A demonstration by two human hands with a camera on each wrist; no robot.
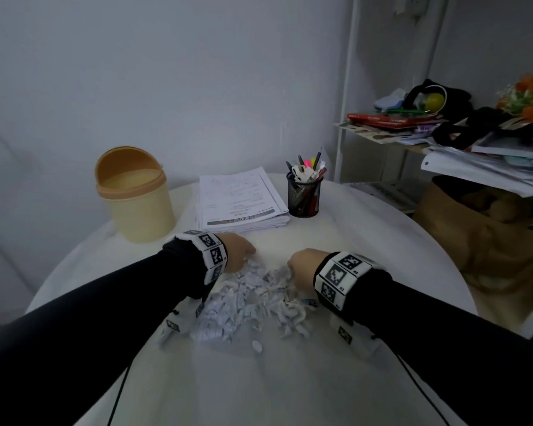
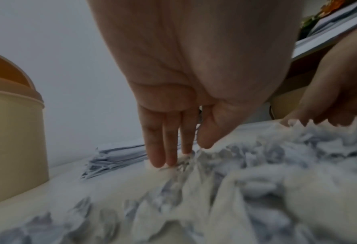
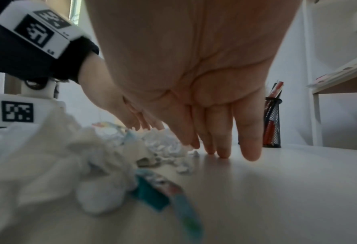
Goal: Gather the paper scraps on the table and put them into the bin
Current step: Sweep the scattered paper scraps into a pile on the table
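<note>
On the table (image 1: pixel 366 241), both straight-fingered hands flank the paper scraps (image 1: pixel 253 299).

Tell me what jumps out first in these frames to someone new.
A heap of white paper scraps lies mid-table, with the left hand and right hand set on either side of it, fingers straight and tips down at its far edge. Behind and left of the heap stands the yellow bin, beside a paper stack.

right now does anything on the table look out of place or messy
Yes: a loose heap of torn paper scraps lies spilled between the left hand and right hand, with one stray scrap apart from it. The bin stands upright.
</note>
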